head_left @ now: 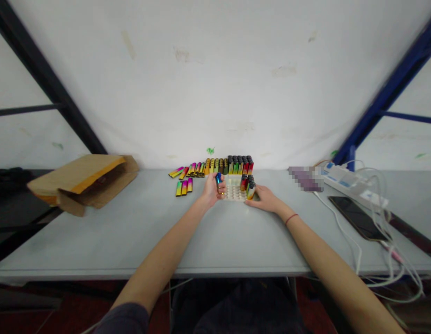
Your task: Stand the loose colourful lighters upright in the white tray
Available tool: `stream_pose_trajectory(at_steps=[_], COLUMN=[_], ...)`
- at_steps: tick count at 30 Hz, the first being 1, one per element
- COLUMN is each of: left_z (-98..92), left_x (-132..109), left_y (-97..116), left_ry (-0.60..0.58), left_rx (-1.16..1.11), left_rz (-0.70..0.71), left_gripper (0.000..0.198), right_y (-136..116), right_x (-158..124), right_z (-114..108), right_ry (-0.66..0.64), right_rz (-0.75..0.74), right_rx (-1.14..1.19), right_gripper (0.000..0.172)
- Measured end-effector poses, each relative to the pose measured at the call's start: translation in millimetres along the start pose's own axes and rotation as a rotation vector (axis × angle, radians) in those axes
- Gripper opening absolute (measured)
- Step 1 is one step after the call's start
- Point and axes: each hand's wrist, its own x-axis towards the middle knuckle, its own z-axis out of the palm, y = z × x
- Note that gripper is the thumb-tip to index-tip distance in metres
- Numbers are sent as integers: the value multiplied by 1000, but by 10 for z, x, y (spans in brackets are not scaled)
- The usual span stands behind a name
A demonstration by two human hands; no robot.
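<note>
Scuffed white wall [215, 93] at the far side, plain grey tabletop [243, 236] below it. Our left hand [211, 189] is curled snugly round a blue lighter [218, 179], approx. upright by the left end of a tray [234, 194]. That lighter's body is glossy & metallic, dark blue w/ bright glints; fingers hide part of it. Our right hand [266, 199] is half bent at the tray's right end, thumb at the near corner; can't tell if it grips anything. Tray = whitish, w/ rows of small sockets; upright lighters [250, 188] stand at its right end, dark tops, red & yellowish bodies.

Just beyond: black-topped lighters [240, 165] in a tight block, green/yellow/red bodies, w/ a yellow-and-dark block [216, 165] to its left. Left of those, loose shiny pieces [184, 187], pink-yellow-green, in small groups. Far left, a brown paper bag [86, 178] on its side, mouth facing right. Over on the right: phone [356, 217], power strip [354, 185], tangled white cables [359, 255].
</note>
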Motion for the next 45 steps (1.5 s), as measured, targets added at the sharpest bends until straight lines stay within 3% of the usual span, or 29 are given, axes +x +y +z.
stream_pose_trajectory(at_steps=[6, 10, 12, 16, 18, 23, 36, 45], left_z=[-41, -44, -36, -14, -9, -35, 18, 61], left_x=[53, 114, 131, 103, 81, 113, 226, 202], left_y=[-28, -151, -223, -316, -345, -449, -471, -380], left_ry=[54, 118, 130, 63, 0, -129, -38, -77], left_rx=[50, 291, 504, 936, 1040, 1020, 1117, 1144], left_rz=[71, 191, 361, 851, 940, 825, 862, 872], left_gripper=[29, 29, 24, 21, 20, 21, 22, 17], right_y=[21, 34, 33, 21, 18, 25, 13, 19], right_x=[-1, 0, 0, -2, -4, -6, 1, -3], right_z=[19, 31, 31, 23, 20, 29, 24, 22], right_ry=[12, 21, 28, 25, 22, 30, 21, 32], right_rz=[6, -1, -3, -8, -2, 8, 0, -9], right_rx=[-10, -8, -7, 1, 4, 0, -49, -30], right_gripper=[56, 56, 56, 58, 57, 53, 49, 48])
